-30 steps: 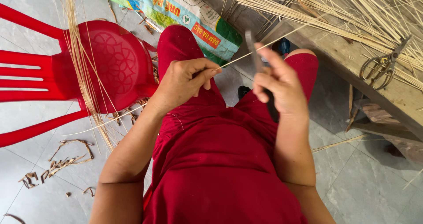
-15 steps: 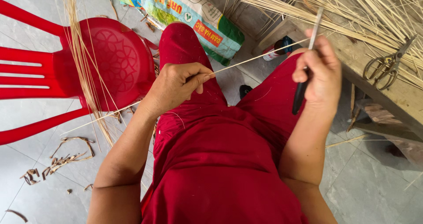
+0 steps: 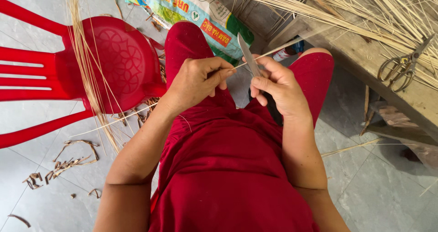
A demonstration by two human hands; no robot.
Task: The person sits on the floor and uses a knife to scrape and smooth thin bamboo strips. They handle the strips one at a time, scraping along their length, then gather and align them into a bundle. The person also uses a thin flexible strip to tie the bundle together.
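Note:
My left hand (image 3: 198, 79) pinches a thin pale bamboo strip (image 3: 283, 46) that runs up and to the right over my lap. My right hand (image 3: 279, 87) grips a knife (image 3: 248, 55) with its narrow grey blade pointing up, the blade resting against the strip right beside my left fingertips. Both hands are close together above my red trousers (image 3: 228, 168).
A red plastic chair (image 3: 68, 72) lies on its side at left with a bundle of long strips (image 3: 86, 63) draped over it. A printed sack (image 3: 191, 13) lies ahead. A wooden bench (image 3: 365, 54) at right carries many strips and scissors (image 3: 404, 65). Shavings (image 3: 68, 159) litter the tiled floor.
My right hand swung out to the right with the knife along the strip, then came back to the left. The blade now sits at the strip beside my left hand.

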